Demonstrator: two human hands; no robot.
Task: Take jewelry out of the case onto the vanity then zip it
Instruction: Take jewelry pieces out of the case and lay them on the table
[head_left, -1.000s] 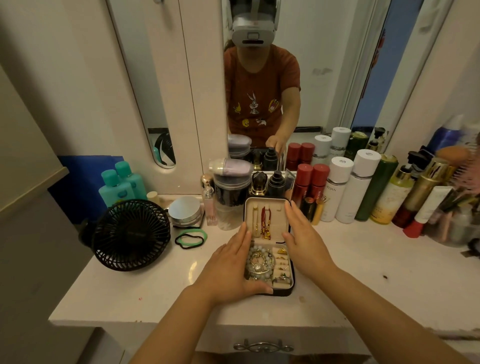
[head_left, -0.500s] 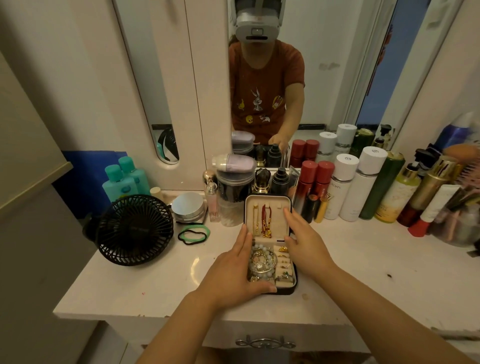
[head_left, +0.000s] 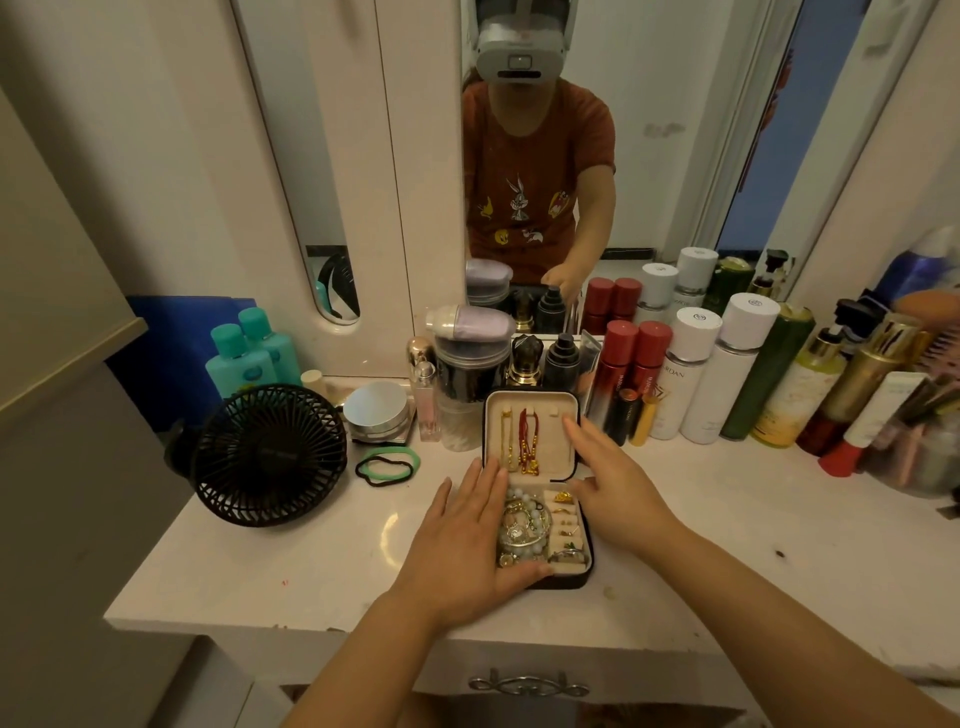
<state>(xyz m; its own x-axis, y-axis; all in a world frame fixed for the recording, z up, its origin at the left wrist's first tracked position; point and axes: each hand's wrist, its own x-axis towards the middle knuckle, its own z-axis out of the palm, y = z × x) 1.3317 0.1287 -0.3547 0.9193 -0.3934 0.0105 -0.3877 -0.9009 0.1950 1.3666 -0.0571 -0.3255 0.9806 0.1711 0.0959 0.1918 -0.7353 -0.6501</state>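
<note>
Jewelry case (head_left: 569, 579) open near front edge of vanity top (head_left: 260, 561), lid (head_left: 553, 452) upright, bracelets (head_left: 522, 525) and rings (head_left: 566, 522) inside. Left hand (head_left: 465, 543) flat against left side, fingers straight, thumb along front rim. Right hand (head_left: 615, 493) touching lid's right edge, fingers extended.

Left hand (head_left: 467, 540) lies flat over left wall of black jewelry case with cream lining (head_left: 569, 581), hiding that wall. Pale bead bracelets (head_left: 524, 519) partly under thumb. Right hand (head_left: 615, 491) hides case's right hinge corner. Small gold pieces in ring slots (head_left: 563, 522) too small to tell apart. Tubes and brushes at right edge (head_left: 924, 415) blurred, cut off. Both forearms cut by bottom edge.
</note>
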